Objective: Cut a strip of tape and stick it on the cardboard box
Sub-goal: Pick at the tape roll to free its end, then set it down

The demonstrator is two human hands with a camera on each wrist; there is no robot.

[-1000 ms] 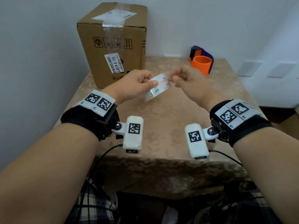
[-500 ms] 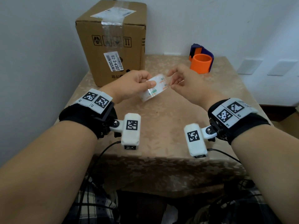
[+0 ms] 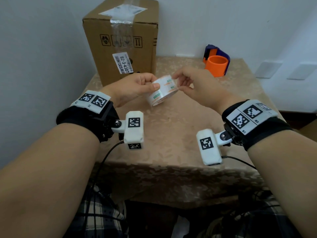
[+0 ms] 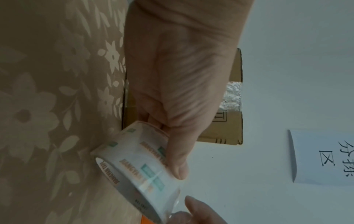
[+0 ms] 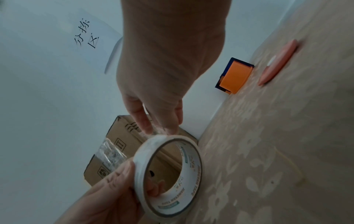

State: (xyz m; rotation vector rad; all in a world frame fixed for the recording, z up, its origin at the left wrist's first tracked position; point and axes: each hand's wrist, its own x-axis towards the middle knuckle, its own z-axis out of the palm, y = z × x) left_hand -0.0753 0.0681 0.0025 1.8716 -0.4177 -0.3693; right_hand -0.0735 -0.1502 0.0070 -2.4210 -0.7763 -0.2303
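My left hand [image 3: 137,86] grips a roll of clear tape [image 3: 163,90] with a white printed core, thumb on its outer face and fingers through the hole, a little above the table. In the right wrist view the tape roll [image 5: 168,174] faces the camera as a ring. My right hand [image 3: 187,83] pinches the tape's free end [image 5: 161,131] at the roll's far edge between thumb and forefinger. The cardboard box [image 3: 125,40] stands upright at the table's back left, with old clear tape and a white label across its top.
An orange and blue tape dispenser [image 3: 217,63] sits at the back right of the beige floral tablecloth [image 3: 171,134]. A pink box cutter [image 5: 277,62] lies beyond it in the right wrist view. White walls close the left and back sides.
Both hands have shifted slightly with the roll; the roll has turned in my left hand while the right fingers kept working at its edge.
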